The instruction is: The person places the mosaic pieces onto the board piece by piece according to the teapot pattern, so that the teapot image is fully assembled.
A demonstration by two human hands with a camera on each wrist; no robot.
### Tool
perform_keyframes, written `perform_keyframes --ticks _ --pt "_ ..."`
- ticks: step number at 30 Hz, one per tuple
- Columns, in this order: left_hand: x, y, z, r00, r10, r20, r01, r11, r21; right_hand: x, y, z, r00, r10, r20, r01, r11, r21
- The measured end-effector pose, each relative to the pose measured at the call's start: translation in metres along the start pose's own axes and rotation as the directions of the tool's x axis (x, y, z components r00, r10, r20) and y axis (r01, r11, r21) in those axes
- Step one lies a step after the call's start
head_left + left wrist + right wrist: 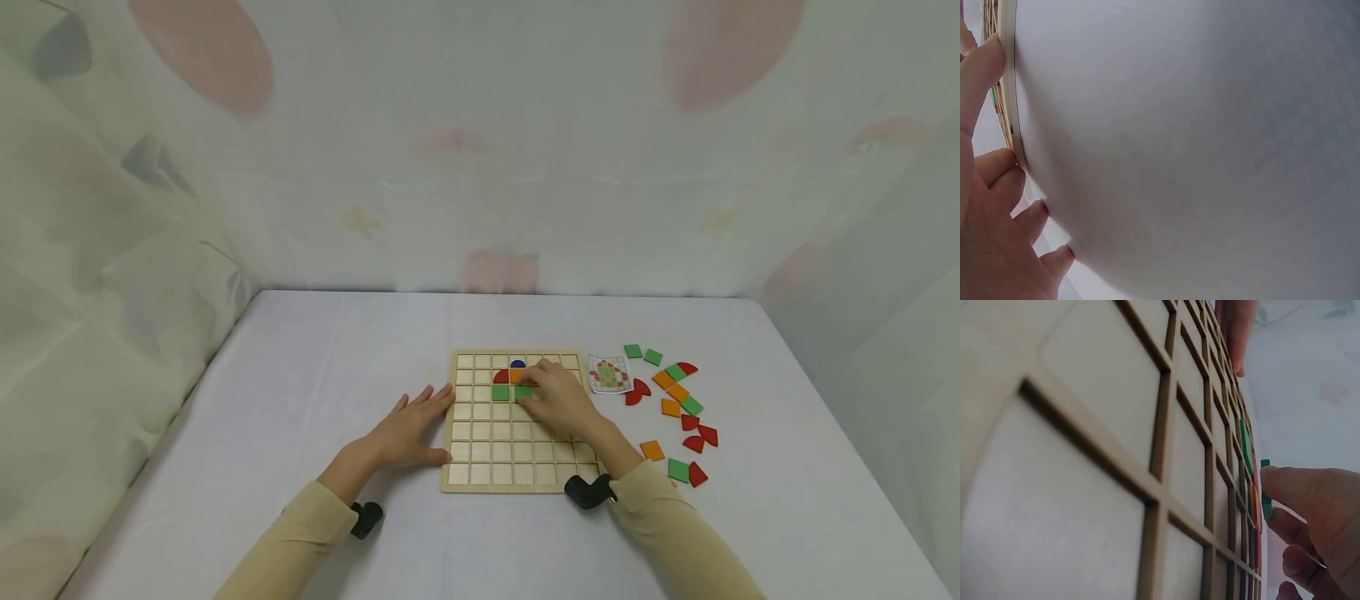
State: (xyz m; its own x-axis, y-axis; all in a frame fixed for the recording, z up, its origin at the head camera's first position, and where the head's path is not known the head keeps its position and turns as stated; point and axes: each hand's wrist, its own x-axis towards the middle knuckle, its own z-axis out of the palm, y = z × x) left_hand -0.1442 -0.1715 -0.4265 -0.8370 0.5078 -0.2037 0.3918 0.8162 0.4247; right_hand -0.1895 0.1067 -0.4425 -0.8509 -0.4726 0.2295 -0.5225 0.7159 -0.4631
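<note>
A wooden grid board [480, 477] lies on the white table. Near its top sit a blue half-round piece [517, 363], a red quarter-round piece [501, 377], an orange square tile [517, 377] and a green square tile [500, 392]. My right hand [558, 400] is over the upper part of the board. Between its thumb and fingers it pinches another green square tile [1266, 497], seen edge-on just off the grid in the right wrist view. My left hand [408, 429], fingers spread, touches the board's left edge with fingertips and thumb.
Right of the board lies a pattern card [609, 375] with a coloured grid design. Beyond it are scattered green squares [633, 351], orange squares [652, 450] and red quarter-round pieces [697, 474]. Patterned cloth [465, 192] hangs behind the table.
</note>
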Motion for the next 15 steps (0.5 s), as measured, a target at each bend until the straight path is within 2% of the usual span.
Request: perform_keyframes --ticks 9,15 --pt "-0.0003 0.0007 -0.0002 1.0 0.002 0.001 -0.002 1.0 -0.014 0.0053 -0.0006 0.007 1.0 -0.009 0.005 0.009 0.996 -0.084" --pt "-0.0007 0.0009 -0.0006 1.0 0.005 0.0 -0.005 1.0 -0.013 0.0061 -0.0022 0.0066 1.0 -0.012 0.007 0.013 0.994 -0.106"
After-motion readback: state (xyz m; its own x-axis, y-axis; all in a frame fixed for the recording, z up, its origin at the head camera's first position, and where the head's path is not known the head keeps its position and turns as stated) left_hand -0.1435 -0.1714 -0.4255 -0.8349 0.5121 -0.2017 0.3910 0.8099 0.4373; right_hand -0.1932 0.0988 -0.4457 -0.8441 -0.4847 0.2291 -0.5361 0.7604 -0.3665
